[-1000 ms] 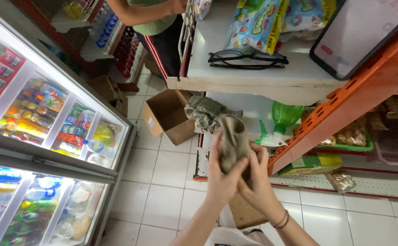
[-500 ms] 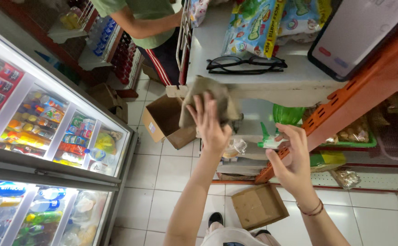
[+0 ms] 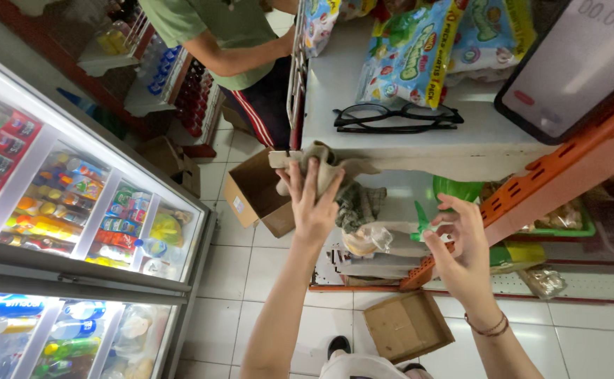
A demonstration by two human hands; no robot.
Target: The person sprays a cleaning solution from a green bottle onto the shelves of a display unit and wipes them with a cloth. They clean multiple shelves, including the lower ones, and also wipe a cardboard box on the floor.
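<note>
My left hand (image 3: pixel 314 200) is raised and presses a grey-green cloth (image 3: pixel 335 168) against the front edge of a white shelf (image 3: pixel 391 151). My right hand (image 3: pixel 461 245) is lower and to the right, fingers spread, holding nothing, close to a green spray bottle (image 3: pixel 454 193) on the lower shelf. Black glasses (image 3: pixel 398 116) lie on top of the white shelf, just above the cloth.
Colourful snack bags (image 3: pixel 419 49) sit at the back of the shelf, and an orange shelf post (image 3: pixel 531 189) slants at the right. A glass-door drinks fridge (image 3: pixel 75 210) fills the left. Open cardboard boxes (image 3: pixel 258 196) (image 3: pixel 405 326) lie on the tiled floor. Another person in a green shirt (image 3: pixel 215 35) stands behind.
My hands have separated; the left one carried the cloth up to the shelf edge, and the right one let go and moved right and down.
</note>
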